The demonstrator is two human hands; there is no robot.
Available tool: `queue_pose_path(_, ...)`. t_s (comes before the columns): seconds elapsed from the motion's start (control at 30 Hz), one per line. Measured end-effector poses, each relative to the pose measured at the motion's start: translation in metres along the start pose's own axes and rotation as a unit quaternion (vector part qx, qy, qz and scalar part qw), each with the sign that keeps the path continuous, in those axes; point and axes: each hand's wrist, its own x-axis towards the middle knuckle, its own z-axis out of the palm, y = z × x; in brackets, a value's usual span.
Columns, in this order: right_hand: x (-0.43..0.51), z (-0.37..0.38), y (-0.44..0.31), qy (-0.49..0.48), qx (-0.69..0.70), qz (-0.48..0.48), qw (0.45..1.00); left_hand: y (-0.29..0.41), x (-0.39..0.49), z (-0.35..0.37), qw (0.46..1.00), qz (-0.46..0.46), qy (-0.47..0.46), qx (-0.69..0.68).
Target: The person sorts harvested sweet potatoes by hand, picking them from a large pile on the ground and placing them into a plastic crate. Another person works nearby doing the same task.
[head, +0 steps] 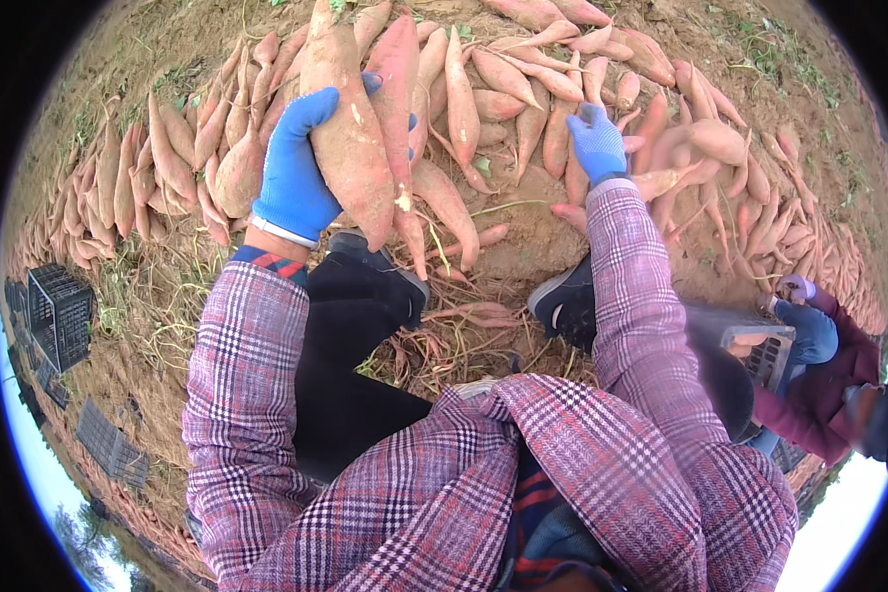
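My left hand (pixel 298 166), in a blue knitted glove, is closed round a large, soil-covered sweet potato (pixel 348 140). A redder sweet potato (pixel 394 96) lies right against it, with blue fingertips showing at its edges, so both seem to be in the grip. My right hand (pixel 598 140), gloved the same way, is at the pile of sweet potatoes (pixel 494 74) on the right. Its fingers are bent down among the roots; whether they hold one cannot be told. Smaller sweet potatoes (pixel 481 311) lie between my shoes.
A long row of sweet potatoes (pixel 122 177) curves across the soil. Black plastic crates (pixel 61 314) stand at the far left. At the right, a co-worker (pixel 814 392) in a maroon top crouches beside a grey crate (pixel 762 344). Dry vines (pixel 444 355) litter the ground by my feet.
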Motion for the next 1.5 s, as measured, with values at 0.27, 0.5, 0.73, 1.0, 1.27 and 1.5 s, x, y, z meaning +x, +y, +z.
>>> queue_pose_path(0.27, 0.009, -0.025, -0.033, -0.148, -0.244, 0.09, 0.954, -0.019, 0.006, -0.004, 0.991, -0.035, -0.096, -0.085)
queue_pose_path(0.5, 0.03, -0.033, -0.037, -0.213, -0.194, 0.12, 0.95, -0.096, 0.077, -0.013, 0.979, -0.012, -0.085, -0.186)
queue_pose_path(0.73, 0.015, -0.047, 0.017, -0.088, 0.304, 0.11, 0.942, -0.158, 0.099, -0.065, 0.979, -0.078, -0.062, -0.179)
queue_pose_path(1.0, 0.032, -0.089, -0.051, -0.242, 0.534, 0.053, 0.808, -0.163, 0.113, -0.064, 0.964, -0.103, -0.1, -0.225)
queue_pose_path(1.27, 0.004, -0.053, -0.14, -0.331, 0.313, 0.068, 0.888, -0.164, 0.109, -0.064, 0.967, -0.103, 0.021, -0.231)
queue_pose_path(1.5, 0.005, -0.03, -0.137, -0.243, 0.261, -0.021, 0.934, -0.172, 0.117, -0.063, 0.955, -0.126, 0.015, -0.268)
